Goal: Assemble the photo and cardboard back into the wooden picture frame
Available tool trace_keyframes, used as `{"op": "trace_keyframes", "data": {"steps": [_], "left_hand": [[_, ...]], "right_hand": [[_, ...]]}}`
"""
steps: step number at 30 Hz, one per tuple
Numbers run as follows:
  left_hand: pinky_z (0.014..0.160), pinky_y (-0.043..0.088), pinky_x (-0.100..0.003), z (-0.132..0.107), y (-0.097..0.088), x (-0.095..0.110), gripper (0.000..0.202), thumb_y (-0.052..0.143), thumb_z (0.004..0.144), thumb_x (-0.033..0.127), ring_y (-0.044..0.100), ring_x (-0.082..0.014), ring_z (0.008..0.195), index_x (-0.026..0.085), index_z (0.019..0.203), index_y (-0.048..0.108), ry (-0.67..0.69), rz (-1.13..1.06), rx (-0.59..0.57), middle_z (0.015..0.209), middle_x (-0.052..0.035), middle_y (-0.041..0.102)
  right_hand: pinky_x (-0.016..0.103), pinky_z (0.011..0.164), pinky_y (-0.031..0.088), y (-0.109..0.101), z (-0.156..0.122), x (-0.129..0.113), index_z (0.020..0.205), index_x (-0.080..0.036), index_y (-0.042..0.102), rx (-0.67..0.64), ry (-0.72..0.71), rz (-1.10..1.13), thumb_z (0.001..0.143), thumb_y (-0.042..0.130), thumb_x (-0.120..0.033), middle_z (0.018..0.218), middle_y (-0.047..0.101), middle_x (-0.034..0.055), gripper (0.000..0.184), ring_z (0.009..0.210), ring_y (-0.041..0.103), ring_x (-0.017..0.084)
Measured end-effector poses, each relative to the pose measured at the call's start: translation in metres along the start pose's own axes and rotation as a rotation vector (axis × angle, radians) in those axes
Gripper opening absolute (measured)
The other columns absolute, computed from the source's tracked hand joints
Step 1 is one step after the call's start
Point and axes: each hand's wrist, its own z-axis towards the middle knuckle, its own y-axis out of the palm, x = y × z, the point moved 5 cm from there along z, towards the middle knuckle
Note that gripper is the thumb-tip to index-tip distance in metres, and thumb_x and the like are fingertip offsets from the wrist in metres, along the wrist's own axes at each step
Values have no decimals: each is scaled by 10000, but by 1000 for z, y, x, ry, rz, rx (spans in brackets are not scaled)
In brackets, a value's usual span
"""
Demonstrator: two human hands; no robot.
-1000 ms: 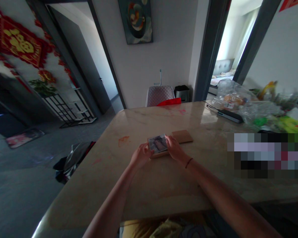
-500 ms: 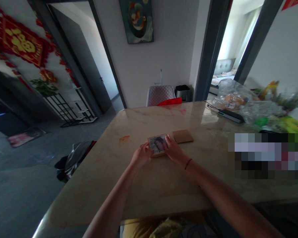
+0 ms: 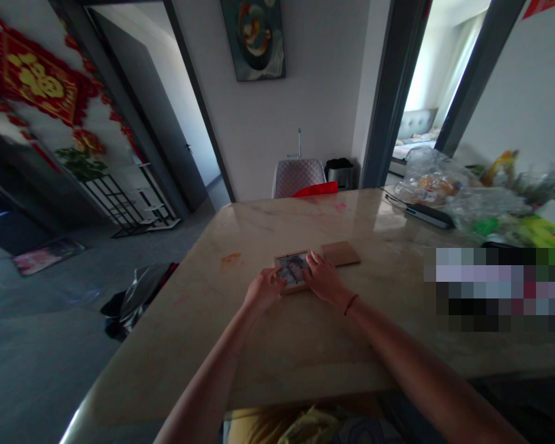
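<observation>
A small wooden photo frame [image 3: 290, 269] with a picture in it lies flat on the beige marble table [image 3: 268, 345]. My left hand [image 3: 263, 290] rests on the frame's near left corner, fingers pressed onto it. My right hand [image 3: 322, 277] lies over the frame's right side, fingers laid flat on the picture. A brown backing board [image 3: 341, 252] lies on the table just beyond my right hand, touching or nearly touching the frame's far right corner.
Plastic bags with food [image 3: 437, 179], a dark remote-like bar [image 3: 425, 214] and green packets [image 3: 543, 231] crowd the table's right end. A grey chair [image 3: 298, 176] stands at the far edge. A bag [image 3: 141, 293] lies on the floor to the left.
The picture has settled down into the frame; earlier it sat tilted above it. Both hands have shifted slightly inward onto the frame.
</observation>
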Motion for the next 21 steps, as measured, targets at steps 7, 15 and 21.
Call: {"op": "trace_keyframes", "data": {"steps": [7, 15, 21], "left_hand": [[846, 436, -266, 3, 3, -6, 433, 588, 754, 376, 592, -184, 979, 236, 1163, 586, 16, -19, 21, 1151, -67, 603], [777, 448, -241, -2, -6, 1, 437, 562, 768, 356, 622, -169, 900, 214, 1181, 574, -50, -57, -9, 1043, -64, 654], [670, 434, -218, -6, -10, 8, 299, 531, 781, 323, 634, -149, 763, 224, 1029, 666, -49, -44, -24, 853, -34, 687]], "right_hand": [[431, 1028, 278, 7, 0, 4, 1311, -46, 397, -27, -9, 91, 878, 336, -364, 1391, 369, 213, 541, 1297, 330, 282], [505, 993, 233, -29, 3, 49, 1280, -52, 432, 133, 360, -101, 776, 518, -460, 1315, 433, 250, 654, 1241, 359, 361], [406, 894, 339, -37, 1, 53, 1184, -31, 488, -55, 415, -233, 814, 481, -359, 1191, 518, 258, 494, 1126, 480, 317]]}}
